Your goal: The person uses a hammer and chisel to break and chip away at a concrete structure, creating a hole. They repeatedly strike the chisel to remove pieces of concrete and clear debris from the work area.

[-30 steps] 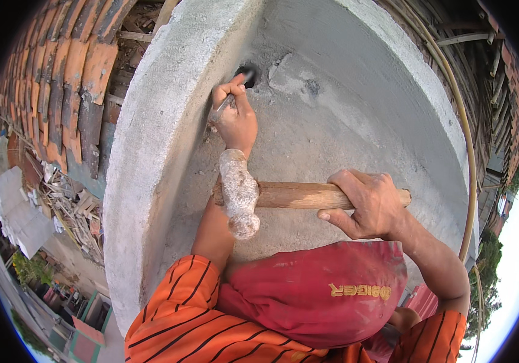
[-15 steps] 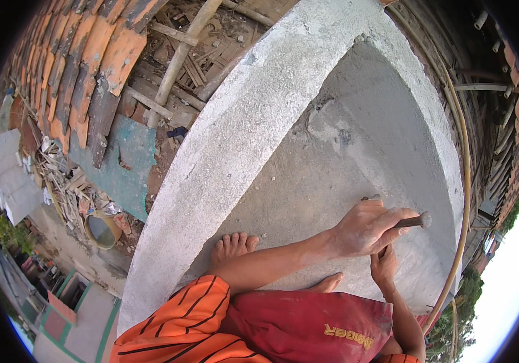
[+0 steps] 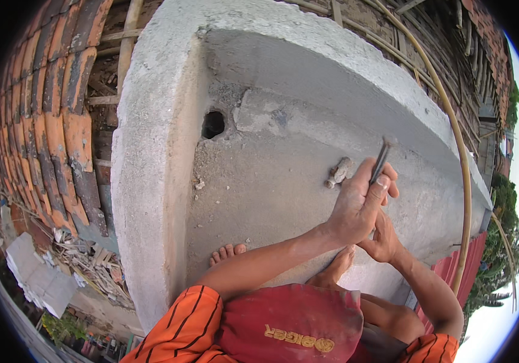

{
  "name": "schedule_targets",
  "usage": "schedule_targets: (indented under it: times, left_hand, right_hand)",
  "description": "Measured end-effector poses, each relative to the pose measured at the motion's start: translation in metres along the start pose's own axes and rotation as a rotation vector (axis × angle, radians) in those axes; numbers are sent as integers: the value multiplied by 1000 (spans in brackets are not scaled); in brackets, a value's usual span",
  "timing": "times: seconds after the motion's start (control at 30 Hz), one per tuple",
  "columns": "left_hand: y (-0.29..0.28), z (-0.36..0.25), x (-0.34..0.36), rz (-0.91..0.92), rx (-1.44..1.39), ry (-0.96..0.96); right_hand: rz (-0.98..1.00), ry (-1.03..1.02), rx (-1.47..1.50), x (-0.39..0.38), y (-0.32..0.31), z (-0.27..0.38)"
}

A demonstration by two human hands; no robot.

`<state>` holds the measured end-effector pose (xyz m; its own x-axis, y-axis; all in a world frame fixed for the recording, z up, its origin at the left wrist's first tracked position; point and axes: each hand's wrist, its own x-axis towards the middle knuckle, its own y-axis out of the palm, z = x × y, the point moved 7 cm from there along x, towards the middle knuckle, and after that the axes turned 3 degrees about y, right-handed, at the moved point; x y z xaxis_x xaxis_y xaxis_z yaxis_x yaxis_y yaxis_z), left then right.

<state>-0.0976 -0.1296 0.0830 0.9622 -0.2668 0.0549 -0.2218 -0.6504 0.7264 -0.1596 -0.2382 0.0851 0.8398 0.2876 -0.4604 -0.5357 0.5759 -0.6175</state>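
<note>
The dark metal rod (image 3: 380, 162), flared at its upper end like the struck end of a chisel, stands tilted in the left grip (image 3: 355, 202), whose thumb and fingers are closed around it; its upper part juts out above the fist, a little blurred, and its lower end is hidden by the hand. It should handle as small but dense, quite stiff and hard to break, perhaps slippery where dust coats it; the best hold is probably around the middle of the shank, clear of the flared end. The right grip (image 3: 383, 241) is just below and beside the left, its fingers partly hidden, so I cannot tell whether it is pinching anything. Just left of the left fingers is a pale, knobbly hammer head (image 3: 339, 172); any handle is out of sight behind the hand, and whether the head rests on the floor (image 3: 265, 187) is unclear. Farther off, well apart from the rod, a dark round hole (image 3: 213, 124) opens near the corner of the low concrete wall (image 3: 150, 157). The person's 2 bare feet (image 3: 227, 253) are below the hands. Beyond the wall, orange roof tiles (image 3: 54, 121) fill the left side, and a yellowish pole (image 3: 460, 145) curves along the right.
</note>
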Motion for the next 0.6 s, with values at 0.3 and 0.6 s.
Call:
schedule_targets:
  times: [0.3,0.6]
  left_hand:
    - [-33,-15,30,211,1272,-320]
    - [-106,-228,4,-420,1997,116]
  right_hand:
    - [-138,221,173,12,-13,-49]
    - [-425,247,-184,15,-13,-197]
